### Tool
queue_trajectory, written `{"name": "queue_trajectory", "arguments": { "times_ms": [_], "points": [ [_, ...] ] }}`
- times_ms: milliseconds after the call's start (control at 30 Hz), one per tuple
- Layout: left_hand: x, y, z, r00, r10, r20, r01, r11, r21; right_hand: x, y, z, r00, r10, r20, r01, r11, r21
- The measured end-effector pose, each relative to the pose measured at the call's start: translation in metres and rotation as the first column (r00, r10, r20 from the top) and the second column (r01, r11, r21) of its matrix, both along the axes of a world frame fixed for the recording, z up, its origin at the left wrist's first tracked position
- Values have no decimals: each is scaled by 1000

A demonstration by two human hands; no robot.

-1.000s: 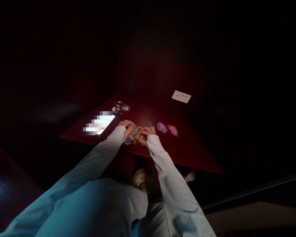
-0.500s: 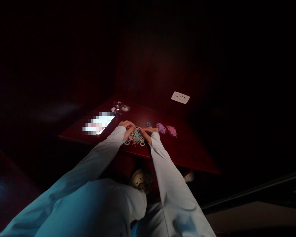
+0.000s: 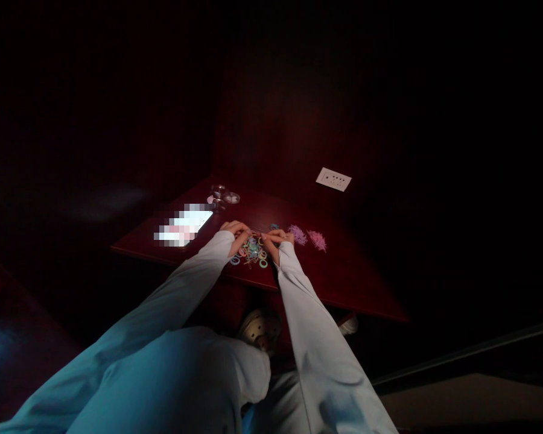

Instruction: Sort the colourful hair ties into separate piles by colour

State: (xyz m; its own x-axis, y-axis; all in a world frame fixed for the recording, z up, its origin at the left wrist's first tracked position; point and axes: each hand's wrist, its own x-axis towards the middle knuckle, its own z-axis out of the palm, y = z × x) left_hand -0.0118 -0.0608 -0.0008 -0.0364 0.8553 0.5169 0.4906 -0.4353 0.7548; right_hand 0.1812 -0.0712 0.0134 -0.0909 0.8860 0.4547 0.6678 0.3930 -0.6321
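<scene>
A pile of small, many-coloured ring-shaped bands [image 3: 253, 248] lies near the table's front edge. My left hand [image 3: 236, 231] is at its left side, thumb and fingers closed in a pinch. My right hand [image 3: 278, 238] pinches from the right side, its fingertips close to those of the left. Anything between the fingertips is too small and dark to name. Just behind my right hand sits a little teal bunch [image 3: 274, 227]. Right of it are a purple pile [image 3: 297, 234] and a pink pile [image 3: 317, 240] of thin strands or bands.
A lit phone [image 3: 194, 224] lies on the dark red table [image 3: 344, 277] to the left. Clear round containers [image 3: 219, 196] stand behind it. A white socket plate [image 3: 333, 179] is on the wall at the back. Below the table a clog-like shoe [image 3: 259, 328] shows.
The view has shifted slightly. Both hands stay at the pile, fingertips still close together; the right hand's fingers have changed position a little.
</scene>
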Motion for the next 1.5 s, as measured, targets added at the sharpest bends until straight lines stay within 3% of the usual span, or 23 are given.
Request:
{"name": "queue_trajectory", "arguments": {
  "times_ms": [133,200,333,500,800,1000,1133,1300,1367,1500],
  "points": [
    [-3,-4,4,1000,-4,-8,5,1000,24,-15,-8,8,997,43,70,-45,999,29],
    [-6,-6,7,999,52,7,-53,998,33,-18,-11,10,995,55,86,-58,998,31],
    [-11,-9,12,986,157,65,-156,988,-9,-12,-15,9,998,-37,55,35,999,35],
    [-6,-13,13,997,51,57,-51,999,-5,-5,-19,7,993,-112,31,111,994,12],
    [-5,-17,17,1000,6,29,-5,999,-32,-8,-21,9,991,-114,73,113,993,24],
    [-8,-10,11,1000,-7,13,7,1000,-25,-6,-20,8,987,-150,64,149,989,10],
    [-11,-5,4,999,-30,-34,29,1000,-1,-3,-11,10,960,-276,-34,277,960,39],
    [-8,-6,-1,998,3,-64,2,996,85,7,13,19,853,-521,-24,521,853,21],
    [-5,-7,-1,998,34,-53,-30,997,75,11,25,20,844,-535,36,534,845,25],
    [-4,-10,1,997,64,-50,-60,996,70,13,46,18,877,-453,162,445,891,85]
  ]
}}
